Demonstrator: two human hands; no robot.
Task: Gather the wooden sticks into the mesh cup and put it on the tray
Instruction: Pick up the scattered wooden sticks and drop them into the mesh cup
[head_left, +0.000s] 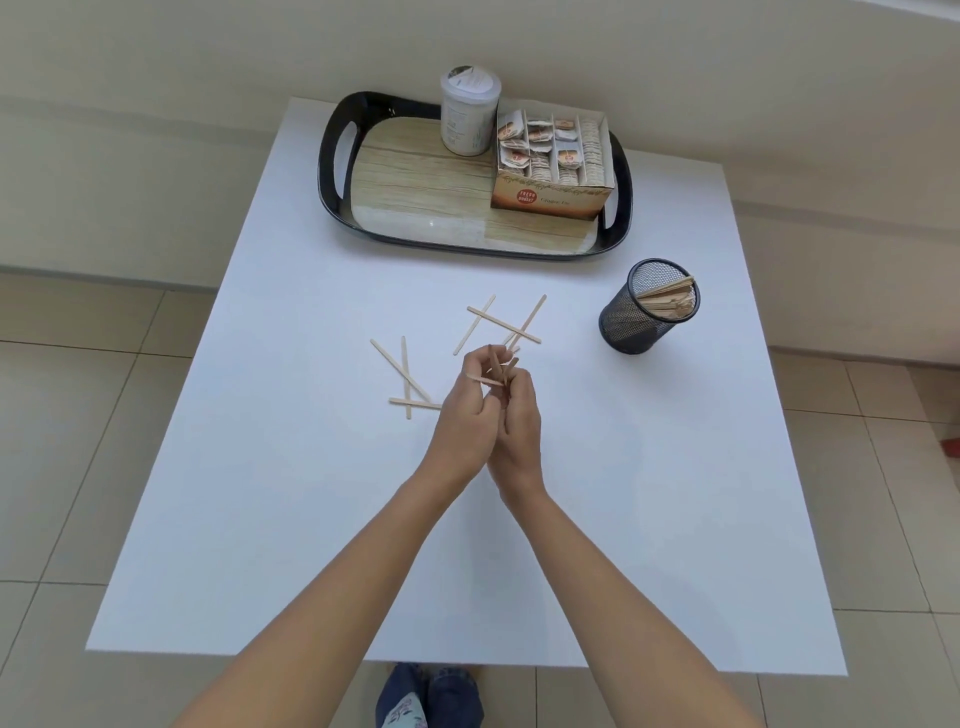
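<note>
Loose wooden sticks lie on the white table in two small piles: one (402, 376) left of my hands, another (501, 323) just beyond them. My left hand (465, 415) and my right hand (519, 421) meet at the table's middle, fingers pinched together around a few wooden sticks (493, 371). The black mesh cup (647, 309) stands upright to the right, apart from both hands, with several sticks leaning inside it. The black tray (332, 171) with a wood-grain base sits at the far side of the table.
On the tray stand a white cylindrical canister (467, 111) and an open box of tea bags (553, 166), filling its right half. The table's front edge is near my feet; tiled floor surrounds it.
</note>
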